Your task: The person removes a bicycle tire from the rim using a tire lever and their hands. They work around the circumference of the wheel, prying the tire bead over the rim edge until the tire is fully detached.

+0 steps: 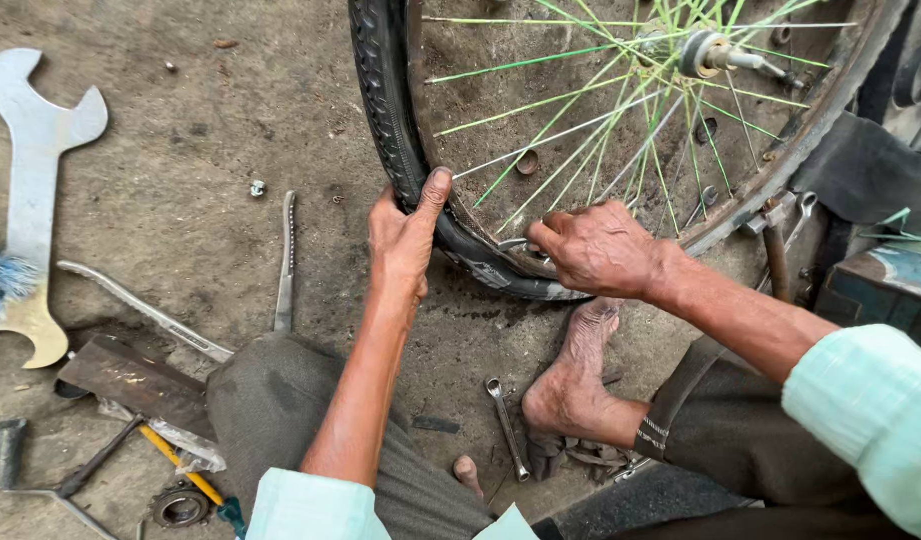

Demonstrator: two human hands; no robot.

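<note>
Sleeves: my pale green cuffs (871, 400) sit closest, both cut off by the lower edge.
Left hand: my left hand (406, 235) is wrapped around the black tyre (386, 110), thumb pressed up over the inner edge, fingers hidden behind the rubber.
Right hand: my right hand (596, 248) is closed tight at the rim (831, 110), just right of my left hand; what it pinches is mostly hidden, only a bit of metal shows under the knuckles.
Wheel: stands upright on the floor (201, 120) before both hands, its top cut off; green and silver spokes (561, 110) run to the hub (706, 52).
Foot: my bare foot (571, 380) is planted below my right hand, toes against the tyre.
Small spanner: lies on the floor (508, 425) beside that foot.
Big spanner: flat steel (31, 190), far left of my left hand.
Tyre levers: two thin ones (285, 260) lie left of my left wrist.
Labels: none legible anywhere.
</note>
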